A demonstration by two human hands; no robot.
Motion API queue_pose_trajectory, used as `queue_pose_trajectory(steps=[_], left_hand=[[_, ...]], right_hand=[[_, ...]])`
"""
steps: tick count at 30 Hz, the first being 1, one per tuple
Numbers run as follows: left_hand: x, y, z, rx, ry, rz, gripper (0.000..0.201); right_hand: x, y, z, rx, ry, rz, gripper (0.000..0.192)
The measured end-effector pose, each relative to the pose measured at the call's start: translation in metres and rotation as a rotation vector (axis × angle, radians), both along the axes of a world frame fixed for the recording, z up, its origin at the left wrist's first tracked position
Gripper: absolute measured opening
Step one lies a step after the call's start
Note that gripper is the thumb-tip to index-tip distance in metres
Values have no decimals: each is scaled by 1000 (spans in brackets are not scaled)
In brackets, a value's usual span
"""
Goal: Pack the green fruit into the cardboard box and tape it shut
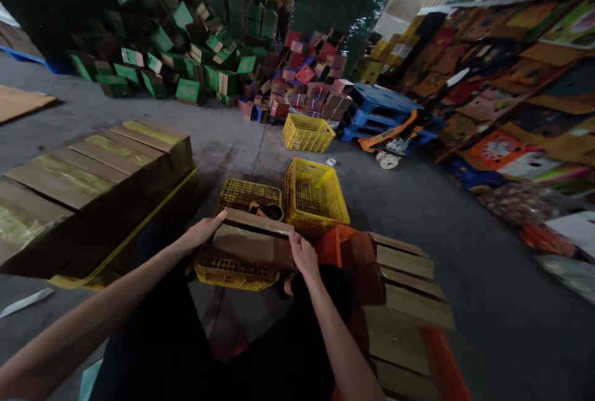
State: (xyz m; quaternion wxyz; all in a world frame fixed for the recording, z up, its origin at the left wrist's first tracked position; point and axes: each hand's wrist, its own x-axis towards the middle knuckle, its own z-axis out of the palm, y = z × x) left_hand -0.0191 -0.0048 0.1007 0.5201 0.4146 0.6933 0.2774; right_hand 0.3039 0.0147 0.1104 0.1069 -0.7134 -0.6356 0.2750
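Observation:
A brown cardboard box [251,246] rests on a yellow plastic crate [237,279] between my knees, and a dark gap runs along its top between the flaps. My left hand [205,232] grips the box's far left corner. Fingers of my right hand [304,257] close on its right end near the top edge. Just beyond the box, a tape dispenser [267,211] with an orange part lies on the same crate. The underside of the box is hidden.
Taped cardboard boxes [97,165] fill a yellow crate on my left. Folded cartons [409,283] sit in an orange crate [332,246] on my right. Ahead are two yellow crates [318,193], a pallet jack [390,141], blue pallets [381,103] and heaped green boxes [188,88].

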Motion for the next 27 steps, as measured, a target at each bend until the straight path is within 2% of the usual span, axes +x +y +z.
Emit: queue_pose_trajectory(steps=[4, 6, 8, 11, 15, 21, 24, 27], left_hand=[[2, 13, -54, 9, 89, -48, 79], [3, 16, -71, 48, 184, -79, 74], [3, 18, -80, 84, 273, -99, 69], [1, 23, -84, 159, 385, -78, 64], [-1, 28, -87, 224, 430, -25, 58], [-4, 29, -86, 218, 364, 46, 64], [-5, 29, -84, 251, 275, 15, 66], [-5, 28, -86, 265, 193, -55, 62]], right_hand=[[-7, 27, -40, -164, 34, -26, 67], [-8, 39, -52, -204, 42, -25, 72], [-7, 48, -58, -221, 63, -8, 72], [-4, 52, -64, -229, 152, 11, 72], [-3, 49, -70, -217, 274, -61, 78], [-3, 45, -74, -102, 303, -188, 75], [3, 44, -77, -21, 374, -224, 65], [8, 43, -80, -27, 443, -175, 54]])
